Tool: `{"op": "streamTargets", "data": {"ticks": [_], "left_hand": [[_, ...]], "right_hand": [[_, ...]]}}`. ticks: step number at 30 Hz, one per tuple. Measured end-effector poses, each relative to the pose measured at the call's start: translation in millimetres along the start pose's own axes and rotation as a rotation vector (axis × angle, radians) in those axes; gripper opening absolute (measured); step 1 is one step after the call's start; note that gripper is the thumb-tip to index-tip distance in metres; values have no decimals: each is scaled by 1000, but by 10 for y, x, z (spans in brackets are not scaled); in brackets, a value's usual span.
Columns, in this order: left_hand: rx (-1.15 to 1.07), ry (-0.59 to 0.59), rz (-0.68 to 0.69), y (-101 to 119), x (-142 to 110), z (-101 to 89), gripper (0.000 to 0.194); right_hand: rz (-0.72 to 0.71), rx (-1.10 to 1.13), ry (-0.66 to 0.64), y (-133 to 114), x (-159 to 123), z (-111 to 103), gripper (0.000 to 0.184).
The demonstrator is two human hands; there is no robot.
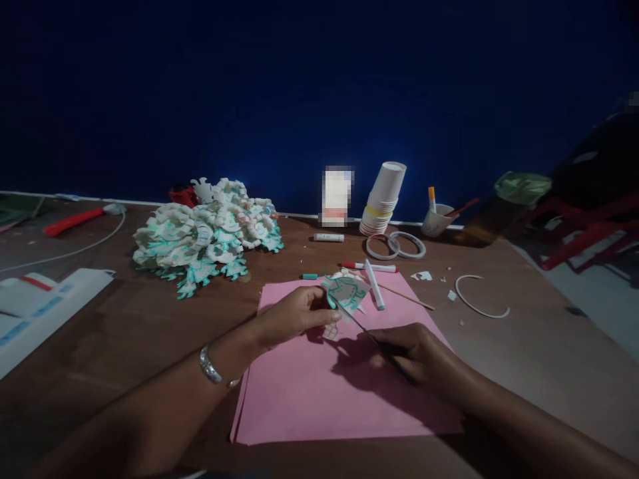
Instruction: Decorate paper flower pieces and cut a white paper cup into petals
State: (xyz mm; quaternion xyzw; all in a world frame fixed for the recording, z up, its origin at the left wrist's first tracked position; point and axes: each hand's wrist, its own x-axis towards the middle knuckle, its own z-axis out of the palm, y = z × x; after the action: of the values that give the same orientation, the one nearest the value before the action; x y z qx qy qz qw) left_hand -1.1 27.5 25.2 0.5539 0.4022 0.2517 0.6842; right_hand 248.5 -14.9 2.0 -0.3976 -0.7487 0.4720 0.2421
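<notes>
My left hand (304, 309), with a silver bracelet at the wrist, pinches a piece of white paper (353, 293) with a green creature-like drawing. It holds the paper above a stack of pink sheets (344, 399). My right hand (407, 349) is closed around a slim dark tool (382, 348) with a thin metallic blade. The blade's tip reaches the paper's lower left edge, by my left thumb. I cannot tell whether the tool is a knife or scissors. Just under the paper, a small piece with a grid drawing (331, 331) lies on the pink sheets.
A heap of white and green paper cutouts (210, 233) stands at left. Behind the sheets are markers (375, 286), stacked paper cups (383, 196), tape rings (407, 245) and a cup with pens (439, 219). Paper scraps (424, 275) lie right; a white power strip (50, 319) lies left.
</notes>
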Motion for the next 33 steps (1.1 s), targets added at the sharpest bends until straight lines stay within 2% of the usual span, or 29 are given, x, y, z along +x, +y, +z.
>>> {"op": "streamTargets", "data": {"ticks": [2, 6, 11, 14, 16, 19, 21, 23, 28, 33], "left_hand": [[20, 27, 30, 10, 1, -7, 36], [55, 186, 88, 29, -7, -14, 28], [12, 223, 151, 61, -9, 3, 20], [-93, 280, 220, 58, 13, -17, 18], [-180, 320, 242, 39, 30, -34, 20], [-248, 359, 222, -18, 44, -5, 24], [-238, 344, 193, -70, 44, 68, 25], [-205, 297, 149, -116, 38, 170, 25], [-134, 192, 87, -126, 2, 376, 20], [-41, 70, 42, -73, -24, 376, 19]], "right_hand": [[2, 14, 10, -6, 0, -1, 33], [-5, 19, 19, -27, 3, -12, 30], [5, -23, 2, -7, 28, -43, 25], [13, 17, 10, 35, 42, -70, 25], [29, 73, 77, 56, 46, -84, 28], [33, 152, 267, 43, 52, -77, 39], [-6, 245, 381, 3, 63, -41, 45], [-53, 340, 441, -44, 83, 18, 48], [-59, 424, 497, -86, 130, 142, 38], [8, 400, 500, -65, 99, 93, 38]]}}
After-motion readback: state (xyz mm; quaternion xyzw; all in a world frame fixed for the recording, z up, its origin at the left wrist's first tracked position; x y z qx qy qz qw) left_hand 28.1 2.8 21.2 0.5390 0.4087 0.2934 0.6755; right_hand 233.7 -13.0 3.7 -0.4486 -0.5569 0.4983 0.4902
